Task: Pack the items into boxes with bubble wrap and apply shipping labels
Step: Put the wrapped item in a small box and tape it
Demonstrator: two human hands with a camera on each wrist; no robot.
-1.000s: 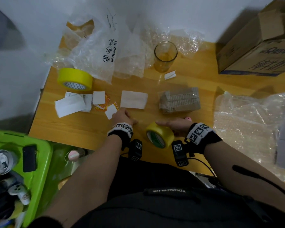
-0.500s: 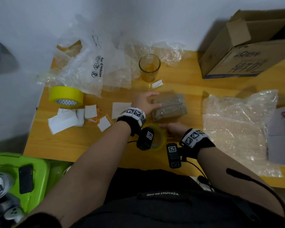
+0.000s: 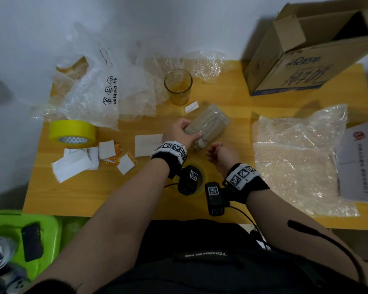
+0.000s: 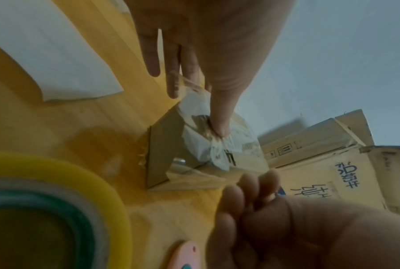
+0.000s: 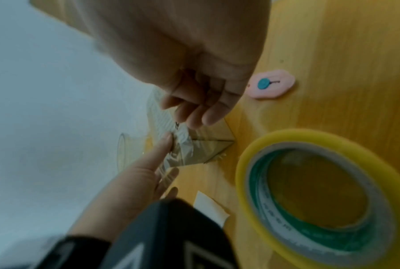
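The left hand [image 3: 180, 132] grips the wrapped parcel [image 3: 208, 126] at mid-table, thumb on top. The right hand [image 3: 221, 154], fingers curled, holds nothing, just beside the parcel's near end. A tape roll [image 5: 318, 193] lies nearer the table's [image 3: 94, 192] front edge. A bag [image 3: 98, 92] reads "Air Cushion".

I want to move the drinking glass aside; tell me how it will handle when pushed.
The drinking glass stands tall and upright, so a high push would probably tip it. It looks like clear glass: likely fragile and smooth to grip. Whether it holds liquid I cannot tell.
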